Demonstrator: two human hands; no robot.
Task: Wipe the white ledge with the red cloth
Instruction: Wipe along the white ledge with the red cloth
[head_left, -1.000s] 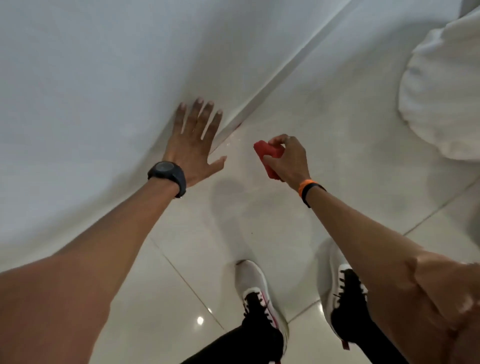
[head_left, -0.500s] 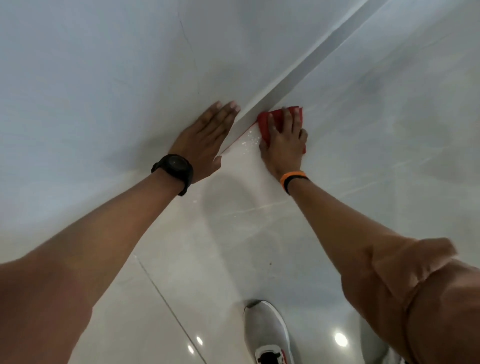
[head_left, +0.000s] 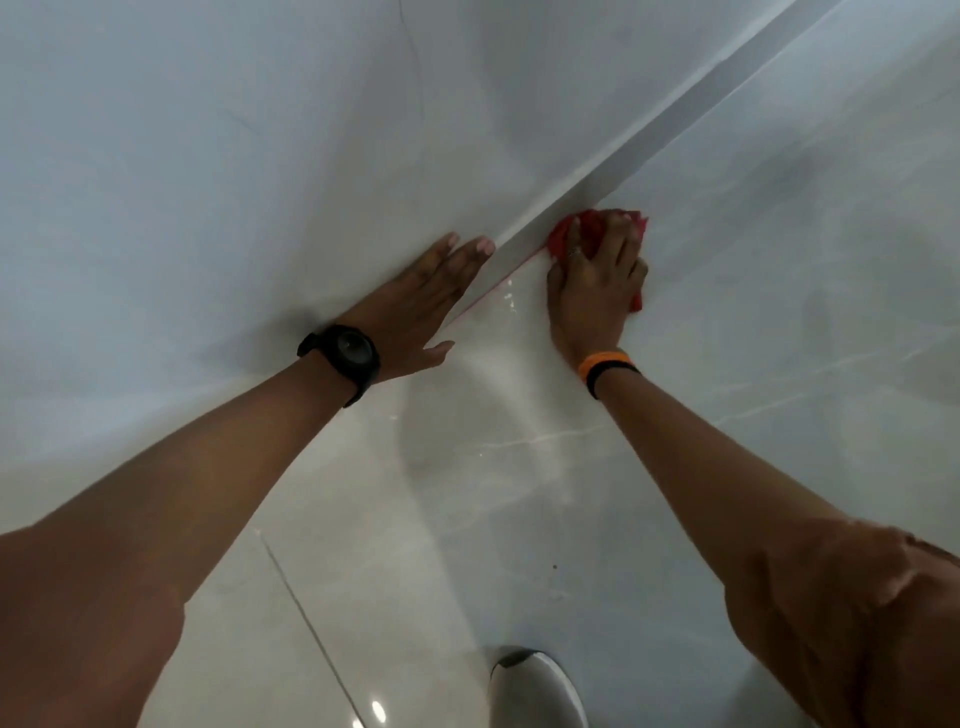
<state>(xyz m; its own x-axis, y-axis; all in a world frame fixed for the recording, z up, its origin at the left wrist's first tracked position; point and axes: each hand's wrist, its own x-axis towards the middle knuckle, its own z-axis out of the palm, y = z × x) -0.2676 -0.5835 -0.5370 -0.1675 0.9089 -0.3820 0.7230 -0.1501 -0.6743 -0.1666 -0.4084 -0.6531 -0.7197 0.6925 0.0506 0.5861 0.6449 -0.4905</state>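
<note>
A narrow white ledge (head_left: 670, 140) runs diagonally from the middle of the view up to the top right, where the white wall meets the glossy floor. My right hand (head_left: 597, 280) presses the red cloth (head_left: 584, 228) down at the foot of the ledge; only the cloth's edges show around my fingers. My left hand (head_left: 415, 306), with a black watch on the wrist, lies flat and open against the wall just left of the ledge's near end, fingers close together.
Glossy pale floor tiles (head_left: 467, 519) with a grout line fill the lower view. The toe of my grey shoe (head_left: 535, 686) shows at the bottom edge. The white wall (head_left: 208, 182) fills the left and top.
My right hand brought the red cloth from the air down to the base of the ledge, then slid it further along towards the right. The view moved forward; my left hand stays on the wall.
</note>
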